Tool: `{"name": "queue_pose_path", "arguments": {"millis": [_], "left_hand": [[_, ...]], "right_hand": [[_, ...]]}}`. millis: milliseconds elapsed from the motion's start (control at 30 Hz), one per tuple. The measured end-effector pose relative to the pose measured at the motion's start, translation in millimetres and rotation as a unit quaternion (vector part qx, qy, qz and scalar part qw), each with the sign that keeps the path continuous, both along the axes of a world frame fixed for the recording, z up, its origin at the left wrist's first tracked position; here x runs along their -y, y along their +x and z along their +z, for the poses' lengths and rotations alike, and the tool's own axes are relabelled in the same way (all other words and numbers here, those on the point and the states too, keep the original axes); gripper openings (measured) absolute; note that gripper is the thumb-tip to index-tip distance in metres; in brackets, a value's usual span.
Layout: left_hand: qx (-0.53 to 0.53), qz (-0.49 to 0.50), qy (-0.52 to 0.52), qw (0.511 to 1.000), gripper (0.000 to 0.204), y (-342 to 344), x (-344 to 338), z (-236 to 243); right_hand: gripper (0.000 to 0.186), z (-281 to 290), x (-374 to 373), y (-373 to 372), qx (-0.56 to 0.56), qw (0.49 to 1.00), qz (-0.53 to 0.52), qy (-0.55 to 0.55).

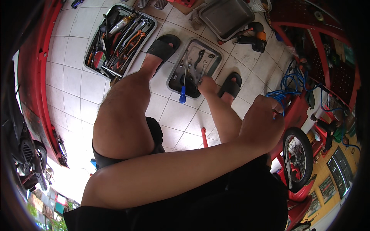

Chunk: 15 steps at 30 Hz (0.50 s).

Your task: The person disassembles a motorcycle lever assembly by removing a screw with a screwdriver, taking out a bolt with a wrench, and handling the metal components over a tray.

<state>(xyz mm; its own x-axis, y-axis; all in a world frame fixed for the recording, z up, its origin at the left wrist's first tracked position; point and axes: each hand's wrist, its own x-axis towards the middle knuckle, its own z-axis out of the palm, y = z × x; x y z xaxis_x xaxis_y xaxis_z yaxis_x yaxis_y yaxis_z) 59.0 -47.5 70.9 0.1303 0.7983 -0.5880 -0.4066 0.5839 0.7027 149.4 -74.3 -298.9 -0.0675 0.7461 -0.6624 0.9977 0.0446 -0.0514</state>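
My left forearm crosses from the lower left, and my left hand (263,122) is closed in a fist at the right. Whatever it may hold is hidden, though a small reddish spot shows by the fingers. Farther off, my right hand (208,85) is at the near right side of a grey metal tray (172,81). Its fingers are closed at the lower end of a silver wrench (204,68). A screwdriver with a blue handle (182,94) lies over the tray's near rim. A dark curved lever (199,59) and small metal parts lie inside.
To the left, another tray (89,66) is heaped with pliers, wrenches and other tools. An orange-black power drill (254,38) lies beside a bare grey tray (225,19). Blue hose (289,82) coils at the right, above a spoked wheel (297,159). My sandalled feet flank the parts tray.
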Motion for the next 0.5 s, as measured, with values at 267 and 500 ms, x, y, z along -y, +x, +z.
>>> {"name": "queue_pose_path", "arguments": {"millis": [267,500], "left_hand": [[0.002,-0.008,-0.020,1.000,0.026,-3.4,0.0,-0.5],[0.030,0.032,-0.031,0.999,0.019,-1.8,2.5,4.2]], "right_hand": [[0.028,-1.4,-18.8,-34.0,-0.062,0.995,-0.048,0.054],[0.028,-9.1,-64.7,-32.4,-0.046,0.994,-0.067,0.071]]}}
